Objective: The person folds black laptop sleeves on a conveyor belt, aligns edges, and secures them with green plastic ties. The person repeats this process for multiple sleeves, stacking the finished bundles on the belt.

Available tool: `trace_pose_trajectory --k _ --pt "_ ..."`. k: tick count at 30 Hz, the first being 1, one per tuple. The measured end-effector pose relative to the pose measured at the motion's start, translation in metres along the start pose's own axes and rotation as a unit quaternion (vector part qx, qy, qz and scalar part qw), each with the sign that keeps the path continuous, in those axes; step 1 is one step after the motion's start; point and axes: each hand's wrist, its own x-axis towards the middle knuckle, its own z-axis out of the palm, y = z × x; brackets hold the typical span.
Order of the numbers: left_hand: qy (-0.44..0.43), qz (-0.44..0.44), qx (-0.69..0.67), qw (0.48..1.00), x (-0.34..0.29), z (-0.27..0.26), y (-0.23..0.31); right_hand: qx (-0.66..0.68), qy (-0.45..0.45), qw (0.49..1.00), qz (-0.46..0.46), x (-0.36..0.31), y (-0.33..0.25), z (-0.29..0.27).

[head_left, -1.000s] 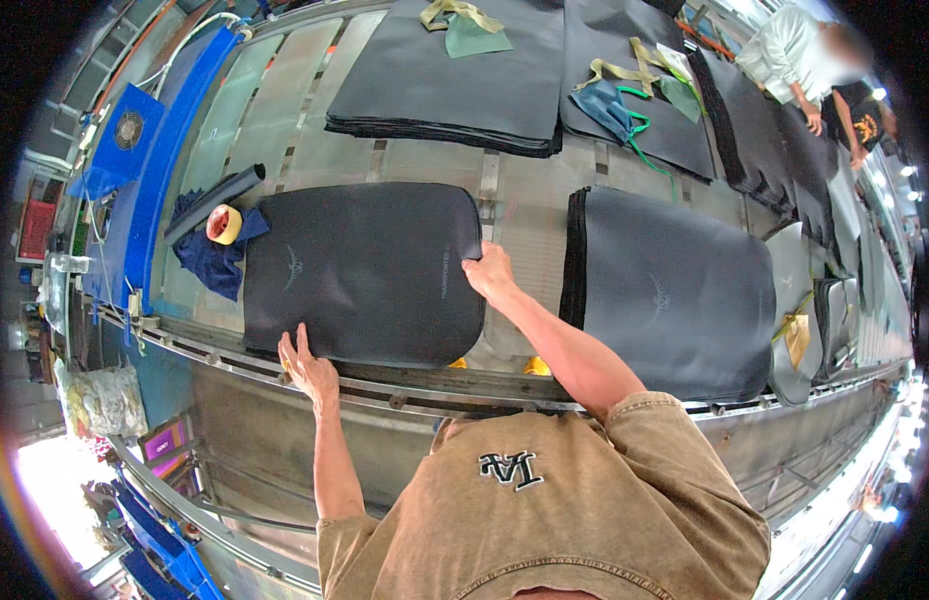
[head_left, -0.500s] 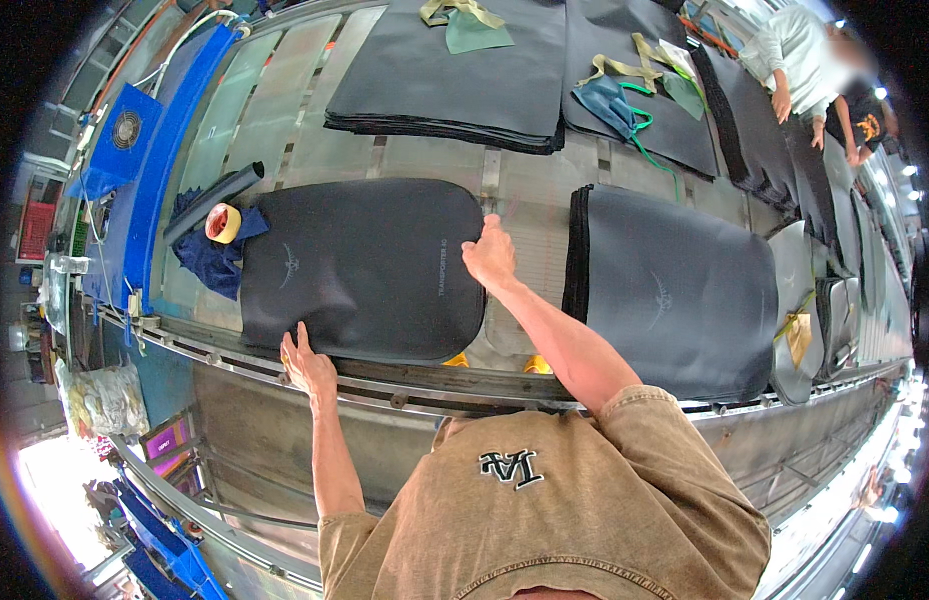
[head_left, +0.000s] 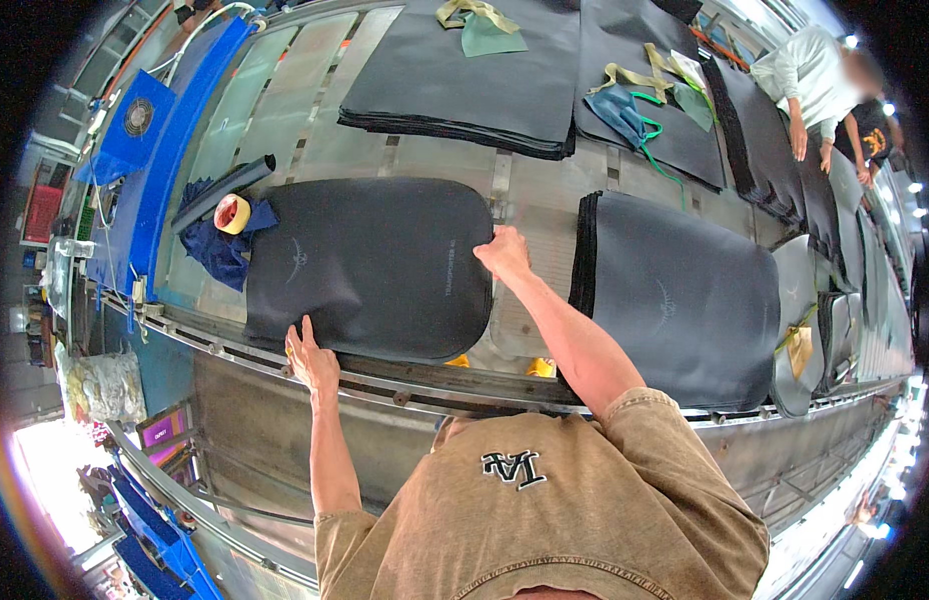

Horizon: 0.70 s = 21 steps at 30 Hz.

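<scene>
A black sheet panel (head_left: 370,265) with rounded right corners and small grey printing lies on the metal table before me. My right hand (head_left: 506,254) is closed at its right edge, the fingers curled and pinching the rim. At the near edge, toward the left, my left hand (head_left: 313,362) rests with fingers stretched and spread, the fingertips touching the panel. A slight dent shows in the surface near those fingertips. Beside the panel's left end are a roll of tape (head_left: 232,213), a dark blue cloth (head_left: 213,250) and a rolled black sheet (head_left: 223,192).
To the right is a stack of similar black panels (head_left: 675,300). Larger black sheets (head_left: 465,80) are piled at the back, with green and tan scraps (head_left: 493,32) on top. A blue machine frame (head_left: 165,170) borders the left. Another person (head_left: 807,85) works at the far right.
My right hand has curled its fingers in at the panel's right edge, the raised finger coming down. My left hand stays at the near edge. The whole view has shifted slightly.
</scene>
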Motion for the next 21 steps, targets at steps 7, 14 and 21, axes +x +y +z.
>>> trace_pose_trajectory --k 7,14,21 --pt "-0.015 0.028 -0.012 0.999 0.000 -0.004 -0.002 -0.004 -0.032 0.999 0.034 0.007 -0.006 -0.018" --pt "-0.062 0.047 -0.015 0.997 0.000 -0.008 -0.006 -0.030 0.002 1.000 -0.004 -0.013 -0.029 -0.017" --pt "-0.059 0.061 -0.012 0.996 0.000 -0.007 -0.009 0.018 -0.115 0.993 0.016 -0.008 -0.021 -0.021"
